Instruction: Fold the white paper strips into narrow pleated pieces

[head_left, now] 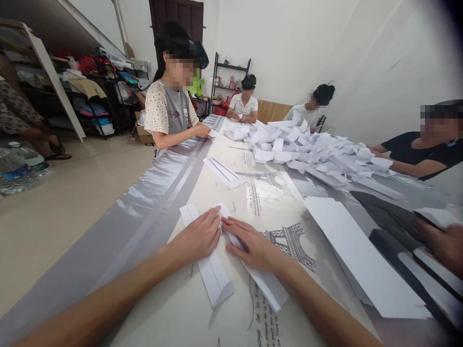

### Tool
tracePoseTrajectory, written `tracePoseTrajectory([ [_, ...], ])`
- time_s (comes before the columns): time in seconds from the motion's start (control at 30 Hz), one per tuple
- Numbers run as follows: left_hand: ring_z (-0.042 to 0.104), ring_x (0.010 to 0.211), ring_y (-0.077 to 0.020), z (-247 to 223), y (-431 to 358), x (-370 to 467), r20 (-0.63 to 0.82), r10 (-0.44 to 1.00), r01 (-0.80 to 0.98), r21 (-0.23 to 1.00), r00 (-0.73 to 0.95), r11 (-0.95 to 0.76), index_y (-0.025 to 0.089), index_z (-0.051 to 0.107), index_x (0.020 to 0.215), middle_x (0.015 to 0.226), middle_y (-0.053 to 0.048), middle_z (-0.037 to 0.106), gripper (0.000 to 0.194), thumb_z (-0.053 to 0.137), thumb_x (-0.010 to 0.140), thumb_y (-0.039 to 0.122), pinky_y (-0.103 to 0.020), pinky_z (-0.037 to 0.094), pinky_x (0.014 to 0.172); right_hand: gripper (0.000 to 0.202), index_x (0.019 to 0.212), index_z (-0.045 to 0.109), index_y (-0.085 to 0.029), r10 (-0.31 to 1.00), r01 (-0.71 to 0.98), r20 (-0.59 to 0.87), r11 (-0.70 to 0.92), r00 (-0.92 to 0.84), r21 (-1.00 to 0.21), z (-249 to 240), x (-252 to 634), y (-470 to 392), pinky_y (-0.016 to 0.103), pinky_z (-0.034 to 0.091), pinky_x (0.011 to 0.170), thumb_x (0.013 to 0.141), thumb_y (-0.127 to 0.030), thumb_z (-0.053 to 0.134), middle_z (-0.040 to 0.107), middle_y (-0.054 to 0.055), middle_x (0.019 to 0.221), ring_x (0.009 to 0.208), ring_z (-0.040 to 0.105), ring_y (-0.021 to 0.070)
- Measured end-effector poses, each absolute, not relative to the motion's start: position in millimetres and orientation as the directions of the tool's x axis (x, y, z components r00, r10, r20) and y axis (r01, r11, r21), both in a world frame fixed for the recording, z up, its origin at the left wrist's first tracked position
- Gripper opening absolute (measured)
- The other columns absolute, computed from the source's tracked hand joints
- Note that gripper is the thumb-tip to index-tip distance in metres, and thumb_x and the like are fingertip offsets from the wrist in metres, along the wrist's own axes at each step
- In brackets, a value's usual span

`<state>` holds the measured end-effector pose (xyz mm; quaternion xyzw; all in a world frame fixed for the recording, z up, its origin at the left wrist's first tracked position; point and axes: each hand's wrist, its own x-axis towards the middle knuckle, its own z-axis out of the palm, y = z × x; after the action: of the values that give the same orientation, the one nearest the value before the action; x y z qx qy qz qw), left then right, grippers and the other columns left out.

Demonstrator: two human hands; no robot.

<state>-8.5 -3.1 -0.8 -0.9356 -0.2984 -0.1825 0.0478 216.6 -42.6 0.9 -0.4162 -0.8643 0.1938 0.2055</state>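
Observation:
Two long strips of folded white paper lie side by side on the printed table cover in front of me. My left hand point(202, 234) lies across the left folded paper strip point(214, 278); its closed fingertips grip the far end of the right folded paper strip point(266, 288). My right hand point(252, 243) is on that right strip too, fingers bent over it near the far end and thumb along its left edge. The undersides of both hands' fingers are hidden. Beyond my hands lie a few more folded strips point(224, 173).
A heap of folded white papers point(300, 144) covers the table's far right. Flat white sheets point(365, 260) are stacked to my right, near another person's hand point(444, 243) and dark cloth. A person point(173, 101) stands at the left edge; others sit farther off. Cluttered shelves point(94, 91) stand behind.

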Motion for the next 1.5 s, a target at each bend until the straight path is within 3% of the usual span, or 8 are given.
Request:
tracePoseTrajectory([
  [0.17,0.052,0.135,-0.0305,-0.4,-0.8,-9.8,0.377,0.542,0.560,0.071,0.751,-0.825,0.008,0.051,0.134,0.140,-0.021,0.057,0.037,0.033,0.105,0.024,-0.049,0.043,0.112,0.058,0.155,0.042,-0.024,0.785,0.630,0.211,0.600,-0.582,-0.493,-1.6,217.0,-41.5,0.052,0.035,0.123,0.100,-0.035,0.057,0.040,0.007,0.162,0.151,0.033,0.0259],
  [0.3,0.052,0.134,-0.0294,0.5,0.5,-9.9,0.377,0.531,0.543,0.085,0.759,-0.836,0.010,0.055,0.129,0.135,-0.019,0.060,0.034,0.033,0.105,0.023,-0.048,0.043,0.113,0.058,0.154,0.043,-0.026,0.799,0.631,0.202,0.578,-0.567,-0.517,-1.1,217.5,-42.4,0.052,0.035,0.122,0.099,-0.035,0.058,0.040,0.006,0.161,0.152,0.033,0.0260],
  [0.5,0.044,0.143,-0.0321,-6.8,4.4,-11.1,0.343,0.542,0.571,0.020,0.767,-0.821,0.005,0.050,0.137,0.148,-0.024,0.051,0.041,0.033,0.106,0.025,-0.048,0.040,0.115,0.051,0.150,0.049,-0.030,0.840,0.692,0.129,0.512,-0.527,-0.510,14.4,224.0,-60.1,0.053,0.043,0.117,0.100,-0.037,0.055,0.039,0.002,0.162,0.146,0.043,0.0280],
  [0.8,0.049,0.138,-0.0342,0.8,3.6,-9.3,0.312,0.525,0.557,-0.015,0.792,-0.831,0.008,0.052,0.132,0.145,-0.025,0.053,0.036,0.032,0.106,0.024,-0.051,0.042,0.109,0.063,0.162,0.027,-0.029,0.818,0.726,0.104,0.554,-0.565,-0.407,17.5,232.6,-110.4,0.053,0.039,0.121,0.103,-0.030,0.049,0.033,0.002,0.164,0.151,0.033,0.0282],
  [1.03,0.045,0.141,-0.0345,0.9,3.7,-11.4,0.280,0.525,0.558,-0.048,0.804,-0.829,0.011,0.046,0.142,0.150,-0.023,0.048,0.043,0.036,0.108,0.035,-0.050,0.039,0.112,0.072,0.164,0.007,-0.034,0.831,0.762,0.109,0.547,-0.546,-0.346,10.5,239.4,-137.0,0.054,0.040,0.121,0.105,-0.035,0.048,0.024,0.000,0.167,0.154,0.025,0.0295],
  [1.23,0.056,0.126,-0.0334,-1.9,-1.2,15.1,0.349,0.637,0.688,-0.031,0.687,-0.725,0.015,0.062,0.106,0.126,-0.019,0.064,0.041,0.035,0.108,0.047,-0.049,0.046,0.100,0.088,0.163,-0.009,-0.033,0.828,0.775,0.197,0.561,-0.525,-0.291,-0.3,244.1,-169.0,0.053,0.048,0.115,0.101,-0.033,0.054,0.027,0.004,0.165,0.148,0.037,0.0324],
  [1.33,0.059,0.116,-0.0366,-3.9,-4.6,26.4,0.362,0.674,0.734,-0.045,0.644,-0.678,0.014,0.061,0.105,0.118,-0.021,0.064,0.045,0.044,0.103,0.056,-0.052,0.047,0.095,0.085,0.163,-0.007,-0.032,0.827,0.777,0.237,0.561,-0.510,-0.286,-7.5,245.7,-179.3,0.050,0.051,0.113,0.101,-0.023,0.050,0.030,0.005,0.164,0.144,0.042,0.0317],
  [1.5,0.059,0.113,-0.0334,-0.7,-6.0,25.6,0.337,0.705,0.746,0.008,0.625,-0.665,0.015,0.057,0.109,0.121,-0.018,0.062,0.043,0.049,0.100,0.056,-0.048,0.045,0.096,0.083,0.164,-0.003,-0.027,0.793,0.763,0.293,0.602,-0.534,-0.237,-14.1,245.0,-183.3,0.046,0.050,0.113,0.098,-0.010,0.045,0.035,0.007,0.161,0.143,0.044,0.0297],
])
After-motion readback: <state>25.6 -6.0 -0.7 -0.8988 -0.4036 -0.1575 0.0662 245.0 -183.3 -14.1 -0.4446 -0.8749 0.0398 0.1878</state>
